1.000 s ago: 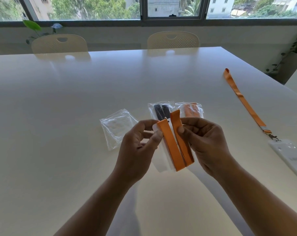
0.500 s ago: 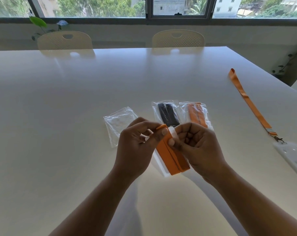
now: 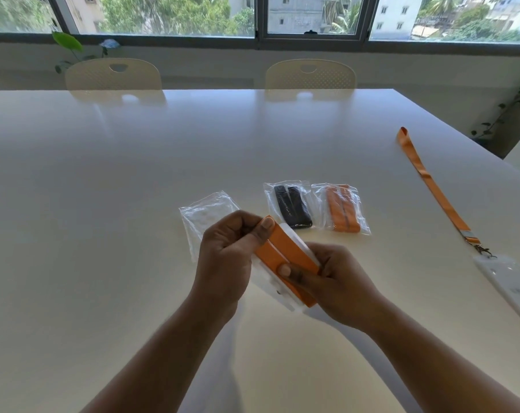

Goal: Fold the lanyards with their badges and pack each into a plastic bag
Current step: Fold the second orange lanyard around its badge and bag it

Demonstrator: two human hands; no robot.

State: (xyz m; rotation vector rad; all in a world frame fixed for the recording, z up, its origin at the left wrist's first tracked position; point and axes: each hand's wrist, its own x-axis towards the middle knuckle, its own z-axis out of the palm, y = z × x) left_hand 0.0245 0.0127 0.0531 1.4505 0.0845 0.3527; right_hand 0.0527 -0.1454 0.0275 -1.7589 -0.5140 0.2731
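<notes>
Both hands hold a folded orange lanyard (image 3: 285,257) lying flat on its white badge (image 3: 267,278) just above the white table (image 3: 103,234). My left hand (image 3: 226,260) grips the far end, thumb pressed on the strap. My right hand (image 3: 333,281) pinches the near end with its thumb on top. An empty clear plastic bag (image 3: 202,213) lies behind my left hand. Two packed bags lie further back: one with a black lanyard (image 3: 291,210), one with an orange lanyard (image 3: 342,210). A loose orange lanyard (image 3: 431,186) with a white badge (image 3: 512,284) stretches along the right.
Two cream chairs (image 3: 309,76) stand at the table's far edge under a window. A potted plant (image 3: 518,114) stands beyond the table's right corner.
The folded lanyard was upright between my hands and has been pressed flat against the badge. My right hand slid down to the near end, my left thumb to the far end.
</notes>
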